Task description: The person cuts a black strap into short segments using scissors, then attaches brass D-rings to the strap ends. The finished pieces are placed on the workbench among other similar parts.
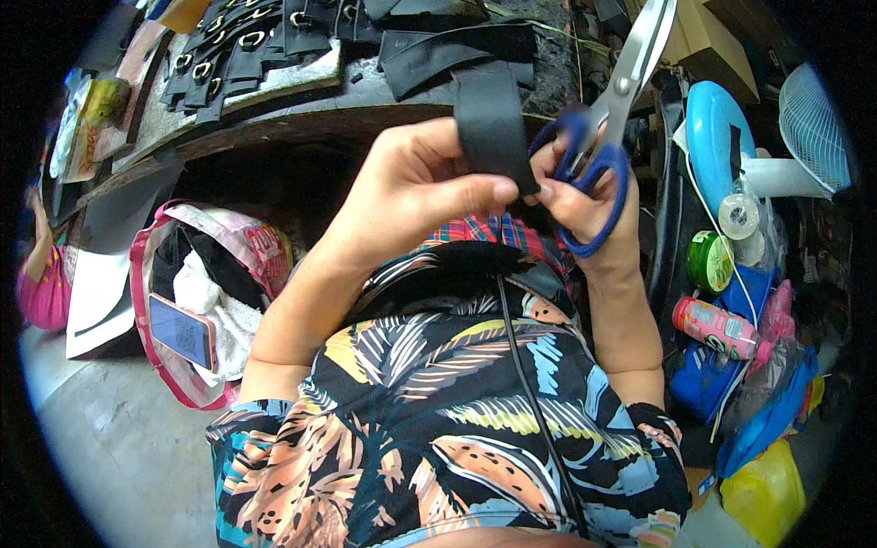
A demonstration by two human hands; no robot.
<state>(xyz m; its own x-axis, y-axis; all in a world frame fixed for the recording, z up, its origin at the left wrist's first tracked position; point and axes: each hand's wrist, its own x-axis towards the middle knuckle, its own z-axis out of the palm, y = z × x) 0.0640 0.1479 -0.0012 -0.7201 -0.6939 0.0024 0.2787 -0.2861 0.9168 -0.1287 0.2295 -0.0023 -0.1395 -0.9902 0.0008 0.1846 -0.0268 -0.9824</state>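
Note:
A wide black strap (491, 128), leather-like and bent into a loop, is raised in front of my body. My left hand (393, 196) is closed on it, thumb pressed along its lower end. Large scissors (623, 87) with blue handles hang on my right hand (594, 201), whose fingers pass through the loops; the blades point up and away from the strap. The thumb and fingertips of that hand also meet the strap's lower corner, beside my left thumb. Beyond my hands, more flat black strips (457, 55) lie on the dark worktable (274, 123).
Several black straps with metal rings (251, 41) lie on the table's far left. A pink-edged bag (146, 274) holding a phone (183, 331) stands at left. To the right are a fan (818, 128), a pink bottle (714, 327) and a green tub (709, 261). Another person's arm (39, 237) shows far left.

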